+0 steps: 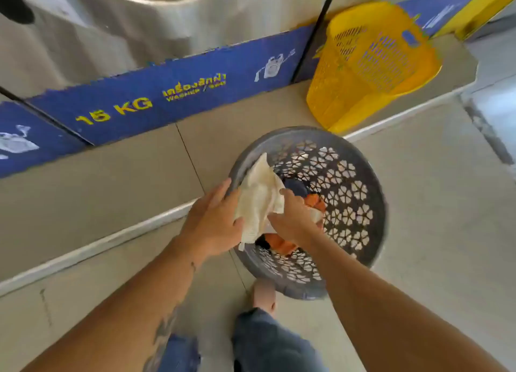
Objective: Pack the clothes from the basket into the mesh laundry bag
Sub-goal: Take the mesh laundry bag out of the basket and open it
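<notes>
A round grey basket (354,204) with flower-shaped holes stands on the floor in front of me. Orange clothes (280,244) and a dark garment (297,187) lie inside it. A cream mesh laundry bag (261,192) hangs over the basket's left rim. My left hand (213,220) holds the bag's left side, thumb against the mesh. My right hand (293,218) grips the bag's right edge above the clothes. Both forearms reach in from the bottom of the view.
A yellow plastic basket (368,64) lies tipped on a raised tiled step (111,181) at the back right. Steel washers with a blue "15 KG" strip (156,97) stand behind the step. My leg and foot (264,293) are just below the grey basket.
</notes>
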Motion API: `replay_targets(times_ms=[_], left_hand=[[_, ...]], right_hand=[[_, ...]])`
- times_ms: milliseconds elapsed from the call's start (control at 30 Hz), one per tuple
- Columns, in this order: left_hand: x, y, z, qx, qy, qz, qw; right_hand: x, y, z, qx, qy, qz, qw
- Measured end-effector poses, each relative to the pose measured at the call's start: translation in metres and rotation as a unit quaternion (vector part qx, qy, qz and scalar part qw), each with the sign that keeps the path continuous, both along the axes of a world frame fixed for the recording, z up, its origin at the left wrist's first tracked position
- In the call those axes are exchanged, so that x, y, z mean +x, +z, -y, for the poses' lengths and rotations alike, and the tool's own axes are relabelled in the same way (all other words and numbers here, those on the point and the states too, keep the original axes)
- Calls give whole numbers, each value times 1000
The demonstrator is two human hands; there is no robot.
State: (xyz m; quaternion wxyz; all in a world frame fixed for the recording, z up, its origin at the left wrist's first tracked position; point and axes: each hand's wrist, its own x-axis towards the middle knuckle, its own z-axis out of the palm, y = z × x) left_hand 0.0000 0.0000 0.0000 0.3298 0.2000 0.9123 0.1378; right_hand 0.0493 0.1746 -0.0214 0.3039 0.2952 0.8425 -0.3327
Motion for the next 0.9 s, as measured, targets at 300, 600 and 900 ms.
replay_targets(times_ms=[300,600,900], left_hand=[[-9,-119,4,183,-21,-217,959],[-14,-139,4,238,-2,-240,941],[88,-57,72,388,119,-185,895]], right_hand=[[-3,-134,1,-9,-156,-177,972],[-15,-132,-5,80,-107,-320,938],[61,-9,68,42,-53,-532,844]])
